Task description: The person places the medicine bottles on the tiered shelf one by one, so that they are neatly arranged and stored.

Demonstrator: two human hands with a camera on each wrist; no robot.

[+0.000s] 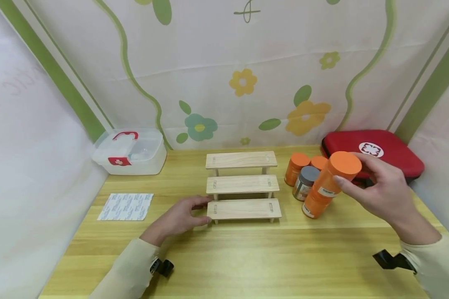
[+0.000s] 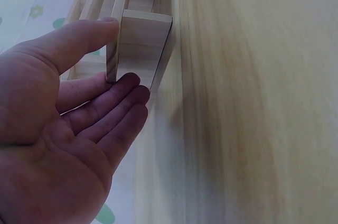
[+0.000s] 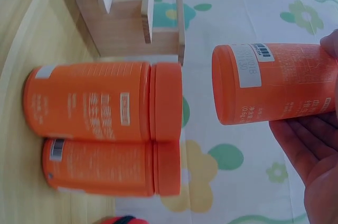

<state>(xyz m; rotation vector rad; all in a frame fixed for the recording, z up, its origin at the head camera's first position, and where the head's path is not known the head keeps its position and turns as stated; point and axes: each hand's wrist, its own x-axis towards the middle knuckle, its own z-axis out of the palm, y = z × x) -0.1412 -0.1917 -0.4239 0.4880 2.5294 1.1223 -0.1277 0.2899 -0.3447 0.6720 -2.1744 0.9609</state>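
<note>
A three-tier wooden step shelf (image 1: 243, 209) stands mid-table. My left hand (image 1: 187, 216) is at its lowest tier, thumb and index finger pinching the end of the board, the other fingers extended beside the end panel (image 2: 142, 39). My right hand (image 1: 381, 187) grips an orange bottle (image 1: 331, 176) with an orange lid, upright near its top. In the right wrist view this bottle (image 3: 274, 84) hangs higher than two standing orange bottles (image 3: 90, 102). One standing bottle (image 1: 311, 207) shows partly below it in the head view. Beside it are a grey-lidded jar (image 1: 305, 182) and an orange bottle (image 1: 293, 172).
A red first-aid case (image 1: 393, 153) lies at the back right, behind the bottles. At the back left stands a clear plastic box (image 1: 149, 153) with a red handle. A printed white packet (image 1: 125, 207) lies on the left. A floral curtain (image 1: 224, 54) hangs behind the table.
</note>
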